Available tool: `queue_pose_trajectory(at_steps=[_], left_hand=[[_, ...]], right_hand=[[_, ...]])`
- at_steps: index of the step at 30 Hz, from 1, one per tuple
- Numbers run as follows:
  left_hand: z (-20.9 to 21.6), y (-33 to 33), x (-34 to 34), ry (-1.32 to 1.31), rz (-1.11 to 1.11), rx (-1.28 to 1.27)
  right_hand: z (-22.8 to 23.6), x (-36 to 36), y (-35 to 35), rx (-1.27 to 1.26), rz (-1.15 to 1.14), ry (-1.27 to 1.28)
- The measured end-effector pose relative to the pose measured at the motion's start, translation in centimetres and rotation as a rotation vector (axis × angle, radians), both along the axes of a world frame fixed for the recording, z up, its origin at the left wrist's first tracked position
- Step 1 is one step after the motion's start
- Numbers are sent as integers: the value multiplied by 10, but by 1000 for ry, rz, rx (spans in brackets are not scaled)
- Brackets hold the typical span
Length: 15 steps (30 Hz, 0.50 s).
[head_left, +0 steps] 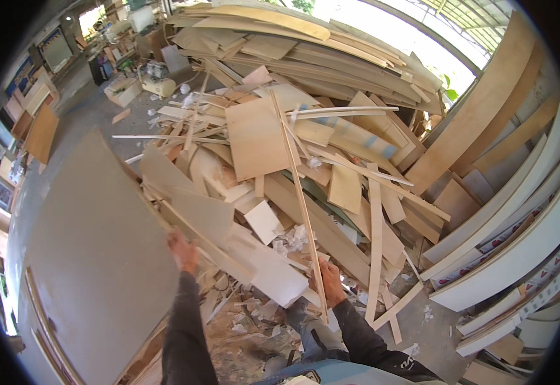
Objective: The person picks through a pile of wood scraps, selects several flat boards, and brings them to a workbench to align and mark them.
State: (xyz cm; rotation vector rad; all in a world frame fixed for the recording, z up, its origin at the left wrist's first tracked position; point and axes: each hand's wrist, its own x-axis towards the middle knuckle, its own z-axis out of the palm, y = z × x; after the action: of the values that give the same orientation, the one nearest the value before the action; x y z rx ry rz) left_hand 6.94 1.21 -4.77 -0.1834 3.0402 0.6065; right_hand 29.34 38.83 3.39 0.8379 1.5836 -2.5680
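We curl our right fingers (332, 277) around a thin wooden strip (300, 196) near its lower end, the rest slanting up and away. Our left fingers (178, 242) are at the edge of a large grey panel (94, 256); we cannot tell whether they pinch it. Beyond lies a heap of offcuts (254, 144).

Both sleeved arms (189, 333) reach forward, right fingers (332, 274) curled.

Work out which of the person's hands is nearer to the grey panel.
Left. The left hand is at the right edge of the grey panel; the right hand is well off to the panel's right, gripping a thin strip.
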Motion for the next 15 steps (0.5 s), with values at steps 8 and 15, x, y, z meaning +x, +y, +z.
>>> queue_pose_trajectory(at_steps=[8,15], left_hand=[[151,48,189,20,-128,1408],[256,-14,334,144,-155,1527]], right_hand=[[49,65,-115,-165,249,174],[34,107,-247,13,368,234]])
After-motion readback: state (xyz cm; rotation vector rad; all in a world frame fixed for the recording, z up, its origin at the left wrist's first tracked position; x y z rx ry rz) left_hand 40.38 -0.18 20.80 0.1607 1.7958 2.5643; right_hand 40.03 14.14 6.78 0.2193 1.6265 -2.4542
